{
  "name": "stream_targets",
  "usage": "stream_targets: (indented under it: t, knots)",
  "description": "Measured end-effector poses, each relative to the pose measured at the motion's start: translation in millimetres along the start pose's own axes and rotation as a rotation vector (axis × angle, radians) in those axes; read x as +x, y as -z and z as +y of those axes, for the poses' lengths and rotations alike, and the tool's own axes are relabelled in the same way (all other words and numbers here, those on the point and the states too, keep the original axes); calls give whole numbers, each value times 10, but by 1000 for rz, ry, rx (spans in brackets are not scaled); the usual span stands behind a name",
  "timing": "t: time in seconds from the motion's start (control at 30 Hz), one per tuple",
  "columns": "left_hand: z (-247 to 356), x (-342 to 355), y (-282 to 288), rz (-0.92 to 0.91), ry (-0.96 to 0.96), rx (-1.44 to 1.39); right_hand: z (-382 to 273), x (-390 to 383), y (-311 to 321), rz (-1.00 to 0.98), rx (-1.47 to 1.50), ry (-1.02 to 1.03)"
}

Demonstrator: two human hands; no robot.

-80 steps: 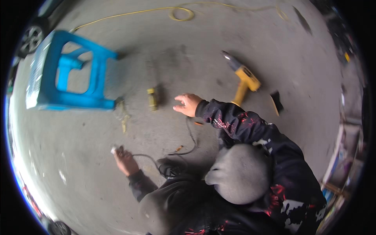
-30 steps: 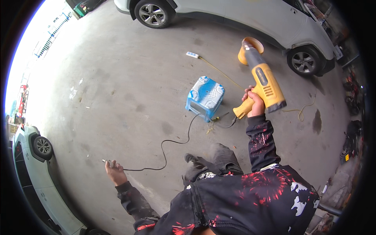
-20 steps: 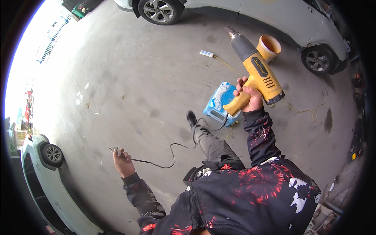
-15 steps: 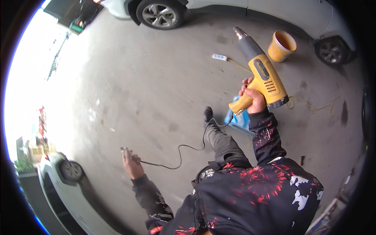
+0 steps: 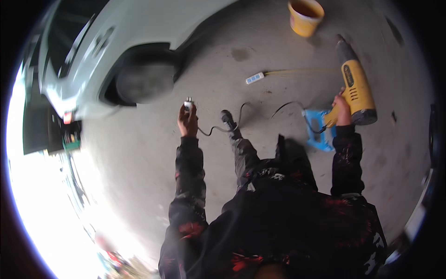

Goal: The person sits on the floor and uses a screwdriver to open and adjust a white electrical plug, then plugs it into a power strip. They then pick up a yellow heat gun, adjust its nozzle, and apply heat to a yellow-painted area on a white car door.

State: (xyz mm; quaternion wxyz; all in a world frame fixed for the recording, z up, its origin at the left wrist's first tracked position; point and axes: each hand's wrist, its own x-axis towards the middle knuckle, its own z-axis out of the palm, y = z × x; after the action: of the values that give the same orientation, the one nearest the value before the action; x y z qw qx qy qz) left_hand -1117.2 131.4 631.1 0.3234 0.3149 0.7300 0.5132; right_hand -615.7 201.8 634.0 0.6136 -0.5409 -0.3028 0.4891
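My right hand [image 5: 343, 109] is closed round the handle of a yellow heat gun [image 5: 358, 88], its dark nozzle pointing away from me. In my left hand [image 5: 188, 123] a power plug [image 5: 188, 105] is pinched, with its prongs facing away. A black cord [image 5: 218, 128] sags between the plug and the base of the gun's handle, passing over my leg. Ahead on the concrete floor lies a white and blue power strip [image 5: 255, 78], apart from the plug, with a thin yellow cable running off to the right.
A yellow bucket [image 5: 305, 17] stands at the far right. A blue plastic stool [image 5: 319, 131] is on the floor under the heat gun. The pale car's front corner [image 5: 153, 25] and wheel [image 5: 144, 83] fill the far left.
My view has turned, so the car now looms at the left. The left hand, with the plug, has come forward from low on the left; the heat gun sits farther right.
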Motion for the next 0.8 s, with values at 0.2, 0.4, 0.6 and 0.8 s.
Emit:
stream_targets:
  t: [0.2, 0.4, 0.6, 0.8]
  knots:
    - [-731, 2129, -440, -340, -446, 729, 1303, -687, -89, 251, -504, -246]
    - [-1860, 3448, -1233, -651, -581, 1037, 2619, -1212, -960, 467, -166, -235]
    - [-4314, 4158, -2520, -852, -588, 1144, 4593, -1081, -1427, 553, -173, -286]
    - [-5516, 4414, -3404, -1048, -797, 1169, 5350, -1030, -1407, 628, -411, -151]
